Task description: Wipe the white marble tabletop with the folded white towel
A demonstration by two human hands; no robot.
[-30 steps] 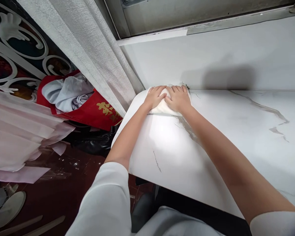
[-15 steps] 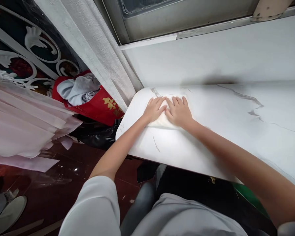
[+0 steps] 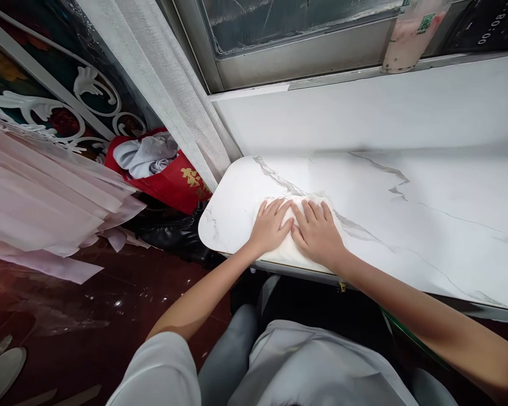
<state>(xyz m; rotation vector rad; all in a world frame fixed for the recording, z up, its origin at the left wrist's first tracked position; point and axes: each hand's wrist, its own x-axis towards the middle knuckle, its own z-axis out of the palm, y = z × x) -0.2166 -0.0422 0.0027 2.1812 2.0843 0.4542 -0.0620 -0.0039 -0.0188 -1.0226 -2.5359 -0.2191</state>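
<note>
A white folded cloth (image 3: 288, 252) lies on the white marble-patterned table (image 3: 440, 242), reaching its front edge. My left hand (image 3: 271, 228) rests flat on the cloth's left part with the fingers spread. On its right part my right hand (image 3: 318, 232) lies flat too, fingers apart and pointing away from me. The two thumbs almost meet in the middle. Both palms press on the cloth without wrapping round it, and they hide much of its surface.
A window frame (image 3: 245, 73) runs above the white wall behind the table. A cup with pink contents (image 3: 406, 48) stands on its ledge, beside a dark timer screen (image 3: 486, 28). Left are a pale curtain (image 3: 169, 84), a red bag (image 3: 165, 189) holding cloth, and pink fabric (image 3: 38, 197).
Both hands and the cloth have slid toward me, from the back part of the table to its front edge. The view has shifted, bringing the cup and timer screen further into sight.
</note>
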